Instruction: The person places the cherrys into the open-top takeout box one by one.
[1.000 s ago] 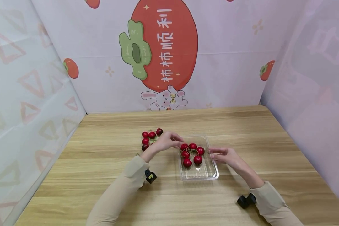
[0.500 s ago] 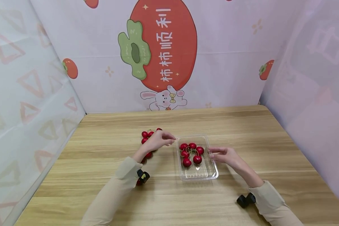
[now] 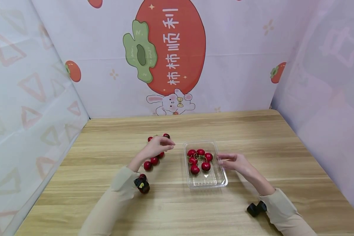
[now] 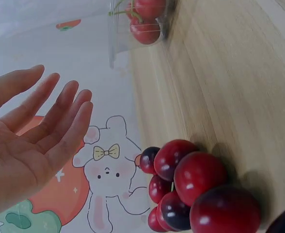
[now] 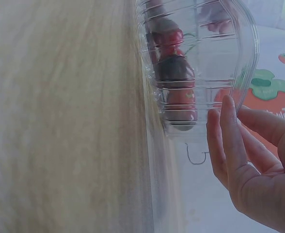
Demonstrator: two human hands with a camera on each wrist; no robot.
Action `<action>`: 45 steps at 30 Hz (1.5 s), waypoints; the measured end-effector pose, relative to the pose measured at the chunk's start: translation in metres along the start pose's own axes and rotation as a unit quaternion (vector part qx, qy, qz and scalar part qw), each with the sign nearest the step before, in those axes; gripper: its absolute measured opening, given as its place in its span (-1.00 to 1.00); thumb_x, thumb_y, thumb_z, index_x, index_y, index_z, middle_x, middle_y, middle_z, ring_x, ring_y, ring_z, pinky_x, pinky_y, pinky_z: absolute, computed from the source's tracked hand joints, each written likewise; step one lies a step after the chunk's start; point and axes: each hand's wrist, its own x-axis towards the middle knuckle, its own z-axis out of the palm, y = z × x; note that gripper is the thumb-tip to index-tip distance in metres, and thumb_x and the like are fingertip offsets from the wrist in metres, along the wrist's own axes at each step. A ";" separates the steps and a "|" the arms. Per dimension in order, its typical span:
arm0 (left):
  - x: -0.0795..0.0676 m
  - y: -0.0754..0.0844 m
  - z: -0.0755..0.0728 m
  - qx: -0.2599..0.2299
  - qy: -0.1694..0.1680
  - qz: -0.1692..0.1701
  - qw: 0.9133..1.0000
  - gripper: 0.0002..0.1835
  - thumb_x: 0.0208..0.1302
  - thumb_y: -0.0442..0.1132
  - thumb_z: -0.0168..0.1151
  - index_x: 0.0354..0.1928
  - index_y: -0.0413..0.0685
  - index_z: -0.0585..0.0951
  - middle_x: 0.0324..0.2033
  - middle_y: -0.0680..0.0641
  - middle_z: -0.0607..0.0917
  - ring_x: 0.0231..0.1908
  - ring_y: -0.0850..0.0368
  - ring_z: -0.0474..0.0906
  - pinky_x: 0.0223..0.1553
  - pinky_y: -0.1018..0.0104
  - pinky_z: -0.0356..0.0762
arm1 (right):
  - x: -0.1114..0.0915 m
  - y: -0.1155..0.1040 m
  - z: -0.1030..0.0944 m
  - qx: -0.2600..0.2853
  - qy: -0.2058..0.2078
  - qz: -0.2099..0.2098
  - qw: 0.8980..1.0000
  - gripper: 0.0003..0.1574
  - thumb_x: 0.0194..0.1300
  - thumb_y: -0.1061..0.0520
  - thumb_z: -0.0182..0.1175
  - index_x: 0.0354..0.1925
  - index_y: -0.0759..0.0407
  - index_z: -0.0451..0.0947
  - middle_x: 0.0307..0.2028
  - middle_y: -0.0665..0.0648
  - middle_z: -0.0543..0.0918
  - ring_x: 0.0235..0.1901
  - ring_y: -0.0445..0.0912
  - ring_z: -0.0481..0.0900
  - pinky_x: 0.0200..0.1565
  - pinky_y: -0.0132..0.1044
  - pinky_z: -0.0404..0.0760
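My left hand (image 3: 154, 148) hovers over loose red cherries (image 3: 154, 160) on the table, its fingers relaxed and nothing in them. In the left wrist view the palm and spread fingertips (image 4: 79, 109) show beside the cherry pile (image 4: 198, 179). A clear plastic box (image 3: 207, 182) stands to the right with several stemmed cherries (image 3: 206, 167) in its back and left part. My right hand (image 3: 236, 164) pinches the box's right rim; the right wrist view shows fingers (image 5: 232, 141) outside the wall and the thumb at the rim.
The wooden table (image 3: 177, 213) meets a printed backdrop (image 3: 239, 65) at the back. More white cloth hangs at left and right. Dark red cherries (image 3: 144, 187) lie near the left wrist camera (image 3: 140, 183), partly hidden by it. Another black camera (image 3: 256, 208) sits at the right wrist.
My left hand has moved left, away from the box to over the loose cherries, uncovering the box's left edge. My right hand stays at the box; the cherries inside look unmoved.
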 end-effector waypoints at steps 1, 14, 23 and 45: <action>-0.002 0.000 -0.002 0.005 0.003 -0.001 1.000 -0.76 0.16 -0.21 0.15 -0.17 -0.17 0.60 -0.24 -0.05 0.64 -0.27 0.14 0.53 -0.20 0.30 0.48 | 0.000 0.000 0.000 0.001 -0.001 -0.001 1.000 -0.41 0.11 0.19 0.18 0.08 0.43 0.33 0.05 0.39 0.42 -0.08 0.14 0.50 -0.12 -0.27 0.52; -0.023 -0.010 -0.020 -0.002 0.016 -0.003 1.000 -0.74 0.19 -0.22 0.12 -0.14 -0.21 0.58 -0.18 -0.15 0.62 -0.18 0.06 0.53 -0.09 0.17 0.46 | 0.001 0.000 0.000 0.002 0.002 0.000 1.000 -0.41 0.10 0.19 0.19 0.08 0.41 0.34 0.05 0.38 0.42 -0.09 0.12 0.51 -0.12 -0.26 0.52; -0.036 -0.021 -0.029 0.002 0.032 -0.027 0.999 -0.73 0.17 -0.22 0.13 -0.13 -0.21 0.58 -0.21 -0.09 0.63 -0.19 0.06 0.51 -0.18 0.20 0.47 | 0.001 0.002 0.001 0.002 0.004 0.005 1.000 -0.42 0.11 0.19 0.19 0.08 0.40 0.35 0.05 0.38 0.42 -0.09 0.10 0.52 -0.14 -0.26 0.53; -0.055 -0.060 -0.045 0.028 0.047 -0.032 0.998 -0.74 0.11 -0.33 0.17 -0.17 -0.38 0.54 -0.30 -0.22 0.62 -0.27 -0.04 0.54 -0.23 0.21 0.51 | 0.000 0.001 0.000 0.002 -0.001 -0.007 1.000 -0.43 0.12 0.22 0.17 0.08 0.45 0.33 0.04 0.39 0.42 -0.11 0.12 0.52 -0.14 -0.28 0.53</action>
